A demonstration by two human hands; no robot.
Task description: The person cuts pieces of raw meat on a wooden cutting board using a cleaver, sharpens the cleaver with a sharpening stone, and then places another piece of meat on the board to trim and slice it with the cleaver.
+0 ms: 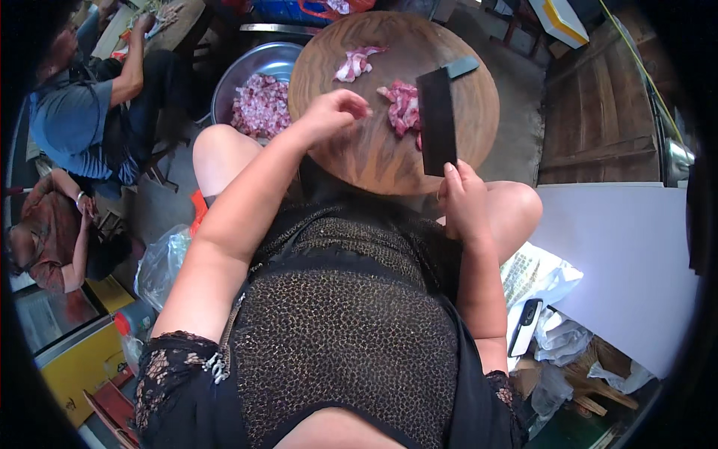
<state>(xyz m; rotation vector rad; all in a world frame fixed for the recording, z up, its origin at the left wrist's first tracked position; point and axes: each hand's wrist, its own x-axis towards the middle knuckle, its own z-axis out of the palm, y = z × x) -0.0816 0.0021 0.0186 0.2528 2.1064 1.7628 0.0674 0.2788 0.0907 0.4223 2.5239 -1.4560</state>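
Note:
A round wooden chopping block [359,151] stands before my knees. My right hand [464,196] grips a cleaver [437,123] at its near end; the wide dark blade reaches across the right half of the block. Beside the blade, and partly hidden by it, lies a small heap of raw meat pieces [403,106]. Another strip of pink and white meat [359,63] rests farther back. My left hand [336,114] hovers above the left part of the block, fingers bent, with nothing visible in it. A small blue-grey block [463,66] lies by the blade's far end.
Left of the block, a metal basin [230,70] holds diced meat [262,106]. Two people sit at the left, one in a blue shirt [73,123]. A phone [525,327] and plastic bags [561,337] lie to my right, by a white panel [611,258].

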